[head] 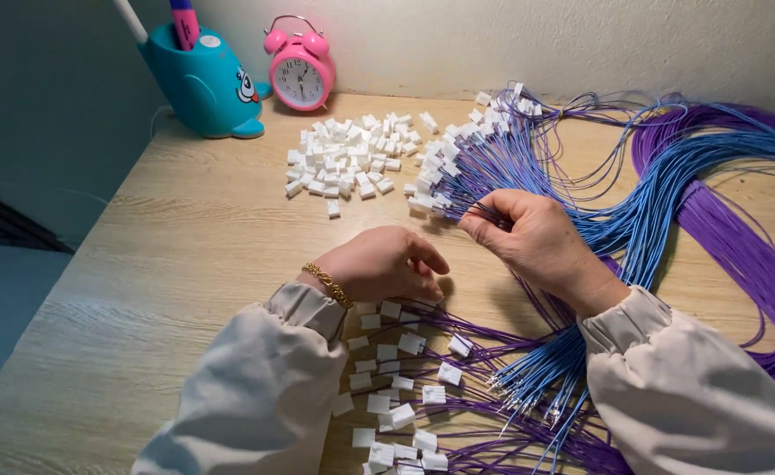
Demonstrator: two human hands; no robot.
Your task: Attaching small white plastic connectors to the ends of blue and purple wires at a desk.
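Nearest, finished purple wires with white connectors (pixel 396 387) fan below the left hand (pixel 383 264), curled loosely on the desk (pixel 185 237), apparently holding nothing, while the right hand (pixel 528 233) pinches blue wires (pixel 493 171) near the loose housings pile (pixel 343 158), keeping supply within reach

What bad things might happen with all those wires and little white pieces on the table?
The blue wires and purple wires lie looped over each other, so pulling the ones pinched by the right hand might tangle them. The left hand rests just above finished wires with white connectors; a sleeve could sweep them out of order. The loose pile of white connectors could scatter if bumped.
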